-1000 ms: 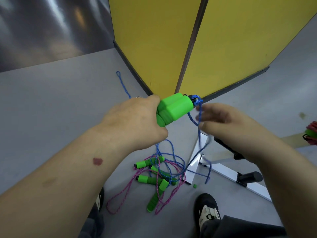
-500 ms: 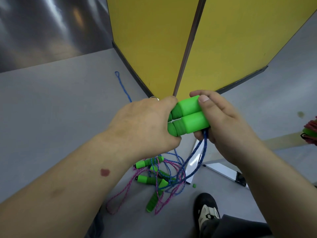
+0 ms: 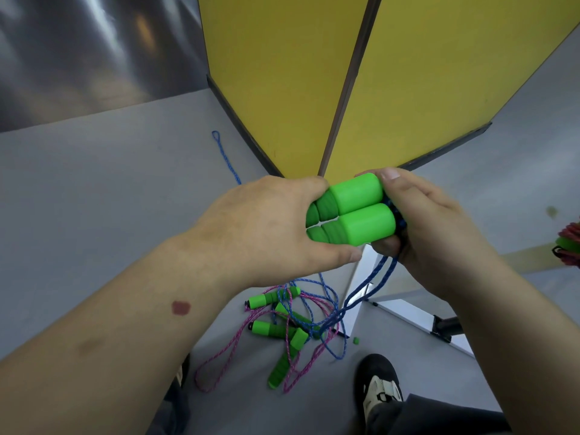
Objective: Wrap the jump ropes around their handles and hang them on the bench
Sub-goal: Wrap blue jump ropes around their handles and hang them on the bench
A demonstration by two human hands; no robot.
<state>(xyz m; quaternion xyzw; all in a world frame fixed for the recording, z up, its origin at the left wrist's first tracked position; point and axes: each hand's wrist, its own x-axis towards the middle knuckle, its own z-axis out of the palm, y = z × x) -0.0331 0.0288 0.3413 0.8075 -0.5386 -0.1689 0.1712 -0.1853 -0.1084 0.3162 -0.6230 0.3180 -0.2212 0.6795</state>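
Green handles [image 3: 351, 211], two of them laid side by side, gripped at their ribbed ends by the left hand [image 3: 266, 227], fingers curled round them. Right hand [image 3: 430, 233] closed over the smooth ends, pinching the blue rope [image 3: 370, 290] against them where it leaves the handles. Two blue strands hanging from under that hand down to the floor [image 3: 94, 196].

Judged from this: wrapping barely begun, most of the rope loose. Likely trouble: the hanging strands running into the tangle [image 3: 288, 334] below the handles, where more green handles lie knotted with pink and blue cord; pulling while winding could drag the whole heap up or snag. Loose first turns could also slide off the smooth plastic if the pinch eases.

Below the handles and nearest, a black and white shoe [image 3: 379, 387]. Right of the tangle, a white frame [image 3: 408, 312], perhaps part of the bench, cannot tell. Far right of the handles, at the edge, a wound red bundle [image 3: 569, 246]. Grey, smooth flooring throughout. Beyond the handles, yellow panels [image 3: 408, 89] meeting at a dark seam; left of them a shiny metal wall [image 3: 94, 48].
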